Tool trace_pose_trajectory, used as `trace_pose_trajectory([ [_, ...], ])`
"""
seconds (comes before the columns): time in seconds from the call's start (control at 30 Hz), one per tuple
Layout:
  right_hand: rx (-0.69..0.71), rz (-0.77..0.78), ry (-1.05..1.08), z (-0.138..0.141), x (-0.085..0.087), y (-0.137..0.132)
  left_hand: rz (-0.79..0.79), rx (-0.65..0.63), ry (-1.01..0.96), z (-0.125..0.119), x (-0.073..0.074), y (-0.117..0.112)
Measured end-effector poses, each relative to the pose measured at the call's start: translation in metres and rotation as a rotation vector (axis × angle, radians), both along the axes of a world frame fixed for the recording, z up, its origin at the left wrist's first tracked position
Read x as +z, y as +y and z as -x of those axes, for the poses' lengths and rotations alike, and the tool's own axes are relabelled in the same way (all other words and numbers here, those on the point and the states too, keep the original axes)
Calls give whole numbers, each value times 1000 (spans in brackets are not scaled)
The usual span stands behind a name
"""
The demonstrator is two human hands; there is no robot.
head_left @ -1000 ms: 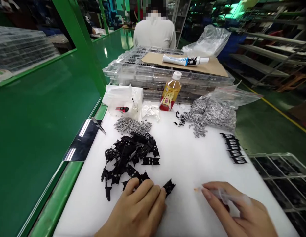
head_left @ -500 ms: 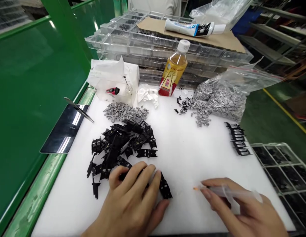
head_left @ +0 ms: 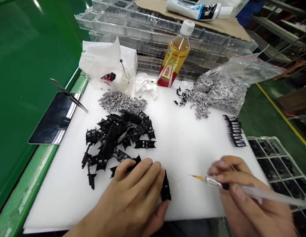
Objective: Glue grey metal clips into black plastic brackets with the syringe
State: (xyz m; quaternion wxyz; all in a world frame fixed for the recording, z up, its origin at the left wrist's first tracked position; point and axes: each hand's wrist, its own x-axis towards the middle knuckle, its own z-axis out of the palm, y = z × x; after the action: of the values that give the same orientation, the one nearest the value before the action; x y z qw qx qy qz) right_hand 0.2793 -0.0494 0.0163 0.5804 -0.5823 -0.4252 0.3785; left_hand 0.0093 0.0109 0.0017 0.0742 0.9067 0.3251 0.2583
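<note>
My left hand rests at the front edge of the white foam board, its fingers and thumb around a black plastic part. My right hand is shut on a glue syringe with a thin orange tip, which points left toward that part without touching it. A heap of similar black parts lies just beyond my left fingers. Grey metal clips lie in a pile behind the heap.
A plastic bag of metal clips and a short row of black parts lie at the right. Behind stand a juice bottle and stacked clear trays. Tweezers lie on a dark panel; a wire-divided tray sits lower right.
My view has tilted farther down, so the board sits higher in the frame. My right hand has lifted the syringe and turned it. My left hand still has the black part.
</note>
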Motion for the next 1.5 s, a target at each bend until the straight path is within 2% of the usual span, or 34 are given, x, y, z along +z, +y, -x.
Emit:
trace_pose_trajectory([
  [0.13,116,5,485,39,9,24,19,5,4,-1,2,1],
  [0.23,232,20,822,56,13,38,29,6,12,-2,1,1],
  [0.33,275,96,999,63,10,45,38,8,16,-3,0,1],
  [0.4,311,118,1001,65,5,47,43,3,11,-3,1,1],
  [0.53,399,54,873,67,-1,45,48,4,-3,-3,2,2],
  [0.73,382,31,717,68,-1,37,63,-13,0,-1,1,4],
  [1.5,437,6,680,67,-6,34,40,-5,8,-3,1,5],
])
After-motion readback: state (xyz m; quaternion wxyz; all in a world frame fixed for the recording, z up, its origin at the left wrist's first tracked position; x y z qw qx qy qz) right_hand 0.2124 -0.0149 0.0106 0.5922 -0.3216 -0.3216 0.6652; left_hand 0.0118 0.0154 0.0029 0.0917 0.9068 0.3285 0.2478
